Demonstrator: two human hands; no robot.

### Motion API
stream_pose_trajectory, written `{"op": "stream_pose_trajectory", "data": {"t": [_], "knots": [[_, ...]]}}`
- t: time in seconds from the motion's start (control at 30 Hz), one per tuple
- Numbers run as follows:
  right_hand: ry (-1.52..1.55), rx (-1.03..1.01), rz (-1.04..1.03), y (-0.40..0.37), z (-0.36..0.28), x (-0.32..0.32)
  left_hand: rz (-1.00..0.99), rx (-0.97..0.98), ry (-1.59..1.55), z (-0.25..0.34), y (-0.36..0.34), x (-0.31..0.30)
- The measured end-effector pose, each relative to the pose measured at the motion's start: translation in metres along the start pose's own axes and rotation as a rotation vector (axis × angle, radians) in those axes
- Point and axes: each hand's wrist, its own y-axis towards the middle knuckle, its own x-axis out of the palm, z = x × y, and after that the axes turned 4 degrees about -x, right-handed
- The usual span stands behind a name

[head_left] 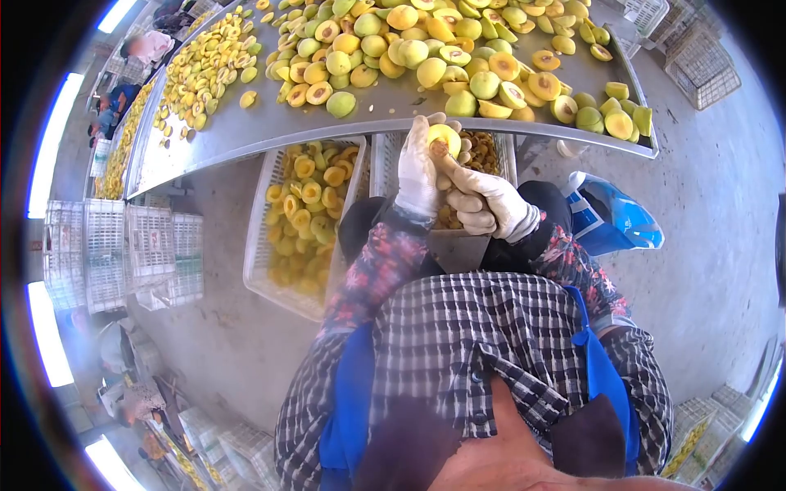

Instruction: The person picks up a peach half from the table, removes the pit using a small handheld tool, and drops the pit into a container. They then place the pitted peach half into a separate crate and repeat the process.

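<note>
A halved yellow-green fruit [443, 141] is held up just below the front edge of the metal table [377, 124]. My left hand [419, 168], in a whitish glove, is closed around the fruit's left side. Against its lower cut side is my gloved right hand [490, 199], fingers curled; any tool in it cannot be made out. Beneath both hands stands a crate holding small brown and orange pieces [483, 153]. Many whole and halved fruits [413, 53] are heaped on the table above the hands.
A white crate [255, 237] of halved fruit stands left of my knees. To the right is a blue bag [618, 217] on the floor. Stacked crates [106, 254] stand at the left, another crate [702, 69] at the upper right. Other people [147, 49] are at the far left.
</note>
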Motion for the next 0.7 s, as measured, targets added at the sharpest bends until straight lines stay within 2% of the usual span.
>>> {"op": "stream_pose_trajectory", "data": {"t": [0.03, 0.13, 0.23, 0.27, 0.33, 0.37, 0.4, 0.43, 0.5, 0.53, 0.57, 0.63, 0.67, 0.7], "knots": [[0.006, -0.01, -0.001, -0.001, 0.001, 0.0, 0.008, -0.034, -0.006, 0.001, -0.001, 0.002], [0.101, -0.022, 0.0, -0.005, 0.008, -0.004, -0.057, 0.05, 0.183, 0.004, -0.004, 0.001], [-0.049, -0.017, 0.073, -0.021, 0.005, 0.0, 0.036, 0.498, 0.601, 0.021, 0.008, -0.029], [-0.061, -0.048, 0.063, -0.024, 0.007, -0.011, 0.156, 0.443, 0.452, 0.038, 0.011, -0.045], [-0.627, -0.081, 0.198, -0.028, 0.004, -0.022, 0.347, 0.458, 0.718, 0.08, 0.011, -0.086], [-1.035, -0.364, 0.126, -0.022, 0.019, -0.049, 0.391, 0.59, 0.849, 0.097, 0.001, -0.087], [-1.288, -0.399, 0.166, -0.024, 0.025, -0.053, 0.531, 0.553, 1.179, 0.118, 0.007, -0.132], [-1.541, -0.429, 0.221, -0.026, 0.031, -0.056, 0.642, 0.642, 1.426, 0.135, 0.011, -0.156], [-1.436, -0.281, 0.23, -0.025, 0.034, -0.054, 0.788, 0.736, 1.745, 0.156, 0.009, -0.145], [-1.384, -0.207, 0.239, -0.024, 0.034, -0.052, 0.816, 0.748, 1.814, 0.161, 0.008, -0.118], [-1.352, -0.15, 0.244, -0.022, 0.033, -0.048, 0.767, 0.765, 1.822, 0.164, 0.027, -0.121], [-1.371, -0.204, 0.216, -0.017, 0.035, -0.045, 0.643, 0.698, 1.831, 0.158, 0.063, -0.113], [-1.381, -0.233, 0.21, -0.016, 0.035, -0.043, 0.597, 0.625, 1.895, 0.155, 0.077, -0.101], [-1.367, -0.174, 0.232, -0.017, 0.029, -0.032, 0.603, 0.527, 1.974, 0.149, 0.096, -0.102]]}}
